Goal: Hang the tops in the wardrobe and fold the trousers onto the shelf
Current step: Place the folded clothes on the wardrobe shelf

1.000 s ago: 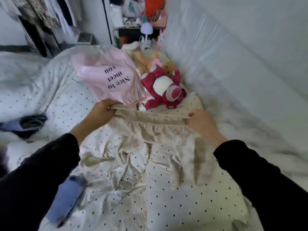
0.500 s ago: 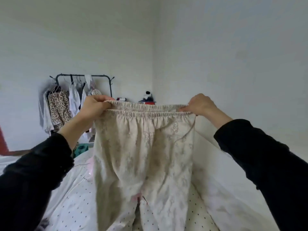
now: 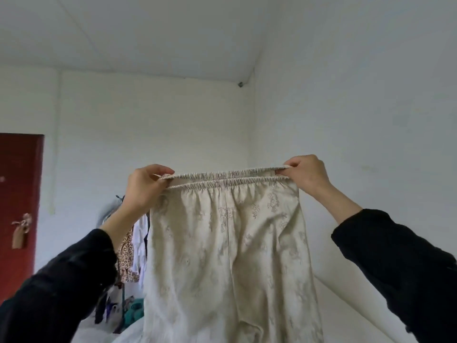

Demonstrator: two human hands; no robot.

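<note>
trousers (image 3: 230,248): cream patterned pair, held up in the air by the waistband, legs hanging straight down in front of the person
step tip: I reckon it's the shake-out before folding. Keep the waistband pulled level and taut so the legs drop even, then bring the two sides together
left hand (image 3: 142,188): fingers curled tight, pinching the left end of the elastic
right hand (image 3: 305,174): same deal, fingers closed on the right end
behind: clothes rack (image 3: 131,253) with a few tops hanging, red door (image 3: 19,206) off to the left
</note>
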